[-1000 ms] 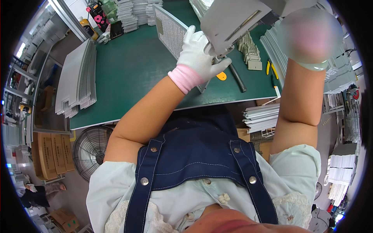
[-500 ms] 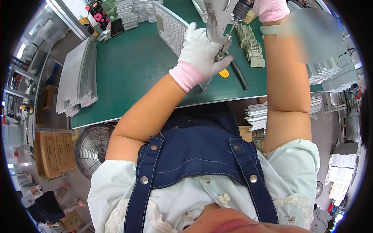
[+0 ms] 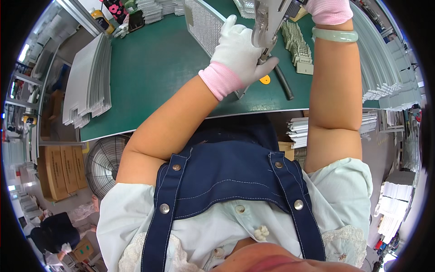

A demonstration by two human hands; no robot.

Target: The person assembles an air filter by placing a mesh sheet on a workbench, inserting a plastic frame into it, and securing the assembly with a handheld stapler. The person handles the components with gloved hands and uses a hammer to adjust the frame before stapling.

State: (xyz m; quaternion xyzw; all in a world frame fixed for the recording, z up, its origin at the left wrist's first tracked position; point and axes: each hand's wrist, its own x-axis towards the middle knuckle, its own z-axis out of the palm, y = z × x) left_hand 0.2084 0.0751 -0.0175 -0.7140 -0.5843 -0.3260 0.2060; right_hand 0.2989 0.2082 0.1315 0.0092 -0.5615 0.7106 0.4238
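My left hand (image 3: 240, 47), in a white glove with a pink cuff, grips the near edge of a grey mesh panel (image 3: 204, 22) that lies on the green table mat (image 3: 149, 77). My right hand (image 3: 327, 6), gloved and mostly cut off at the top edge, holds a grey hand tool (image 3: 268, 20). The tool's tip points down right beside my left fingers. A pale green bangle (image 3: 335, 35) sits on my right wrist. A small orange piece (image 3: 265, 80) and a black ribbed hose (image 3: 283, 84) lie just below my left hand.
Rows of small beige parts (image 3: 299, 45) lie right of the tool. Grey sheet stacks stand at the mat's left (image 3: 88, 81) and right (image 3: 380, 68). Under the table are a fan (image 3: 104, 163) and cardboard boxes (image 3: 59, 172). Another person (image 3: 54, 231) is at lower left.
My right arm swung in from the right and brought the tool down next to my left hand. My left hand stayed on the mesh panel.
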